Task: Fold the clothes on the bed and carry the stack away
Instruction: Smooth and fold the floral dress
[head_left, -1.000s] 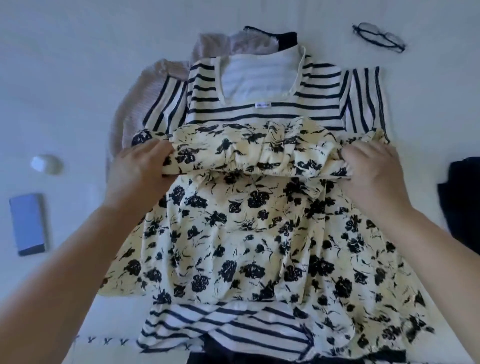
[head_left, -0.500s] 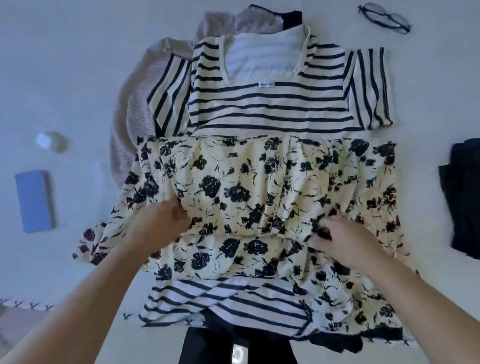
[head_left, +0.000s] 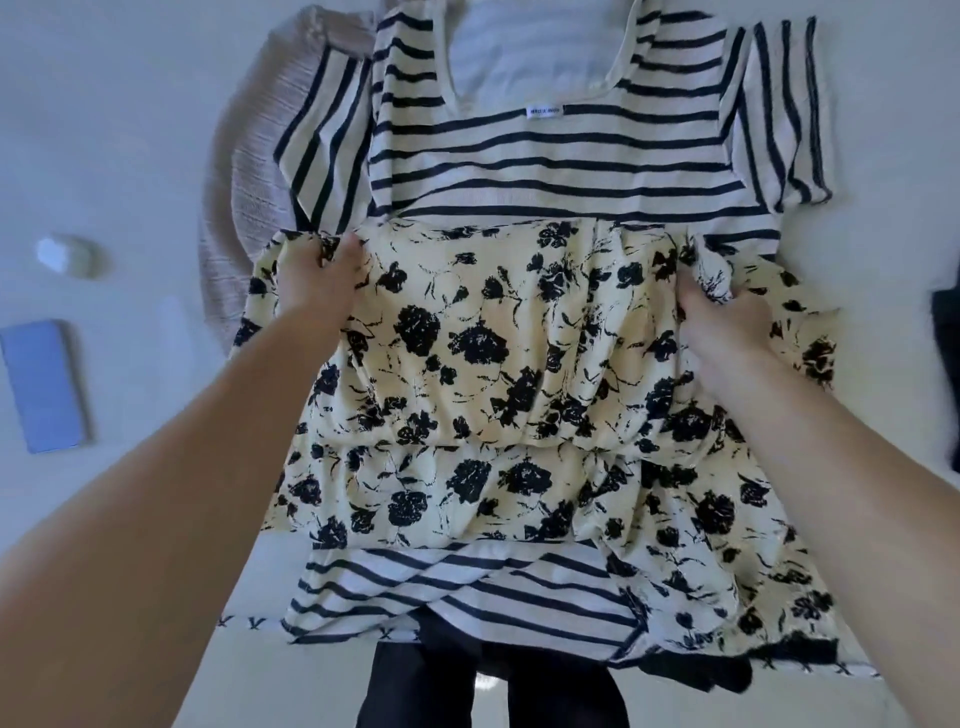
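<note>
Since half a second ago we have carried the floral garment (head_left: 498, 364) up to the striped shirt's (head_left: 545, 161) chest, both hands moving outward to its upper corners. Our left hand (head_left: 324, 280) pinches the left corner; our right hand (head_left: 727, 322) grasps the right. On the white bed (head_left: 130, 130), left to right: blue phone (head_left: 44, 384), small white case (head_left: 65, 254), beige garment (head_left: 249, 197), dark clothing (head_left: 945, 332).
</note>
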